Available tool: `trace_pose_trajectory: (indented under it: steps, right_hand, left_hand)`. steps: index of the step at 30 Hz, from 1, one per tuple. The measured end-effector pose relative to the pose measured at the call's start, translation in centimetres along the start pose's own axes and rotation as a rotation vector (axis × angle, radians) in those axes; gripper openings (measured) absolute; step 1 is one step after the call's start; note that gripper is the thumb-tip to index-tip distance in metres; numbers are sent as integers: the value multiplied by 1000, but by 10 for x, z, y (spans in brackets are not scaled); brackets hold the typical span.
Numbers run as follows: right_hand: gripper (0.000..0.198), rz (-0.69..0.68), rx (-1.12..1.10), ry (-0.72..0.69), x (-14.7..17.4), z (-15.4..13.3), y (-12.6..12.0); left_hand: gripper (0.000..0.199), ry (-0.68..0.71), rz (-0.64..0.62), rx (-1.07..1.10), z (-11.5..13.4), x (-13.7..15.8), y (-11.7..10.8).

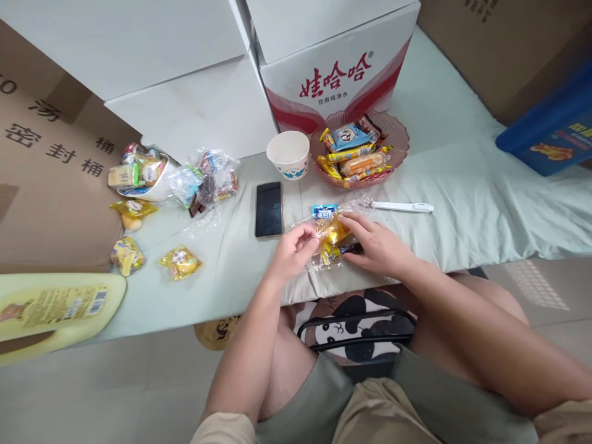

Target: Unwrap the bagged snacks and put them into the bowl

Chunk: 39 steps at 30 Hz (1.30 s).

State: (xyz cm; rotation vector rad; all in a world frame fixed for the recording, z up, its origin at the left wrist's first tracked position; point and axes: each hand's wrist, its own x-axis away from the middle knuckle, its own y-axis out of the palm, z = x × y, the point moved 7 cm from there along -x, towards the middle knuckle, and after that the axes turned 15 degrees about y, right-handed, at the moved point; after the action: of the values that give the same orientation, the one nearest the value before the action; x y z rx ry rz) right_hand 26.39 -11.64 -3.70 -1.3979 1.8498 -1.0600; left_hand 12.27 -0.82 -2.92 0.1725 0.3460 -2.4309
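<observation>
A clear plastic bag [314,264] lies in front of me with a few wrapped snacks in it, among them a yellow-wrapped one [339,233]. My left hand [296,248] pinches the bag's near left edge between thumb and fingers. Across the bag's right side, my right hand [380,248] rests with fingers apart, touching the bag over the yellow wrapper and a dark piece. A small blue packet [325,211] shows at the bag's far edge. From its far right corner a white plastic stick [402,206] points right; whether it is joined to the bag, I cannot tell.
Behind the bag stand a pink glass bowl [401,148] of wrapped snacks and a paper cup [289,157]. A phone [269,209] lies left. Farther left are a filled bag [210,179], a white container [161,185] and loose packets [181,263]. Boxes [342,74] border the back.
</observation>
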Motion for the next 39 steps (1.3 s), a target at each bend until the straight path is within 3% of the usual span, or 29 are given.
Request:
trace_pose_trajectory:
  steps: [6,10,17,39]
  right_hand:
    - [79,-30,13,-49,1,-4,2]
    - [80,-55,40,-72,3,-5,5]
    - [82,-59,75,-100,2,-6,10]
    - [47,-11,90,-122,1,-10,6]
  left_hand:
    - [32,-65,61,223,-4,3,0]
    - [27,-82,128,191,-7,2,-6]
    - [23,-103,140,59,-2,3,-9]
    - [24,-107,65,-2,-5,2,-4]
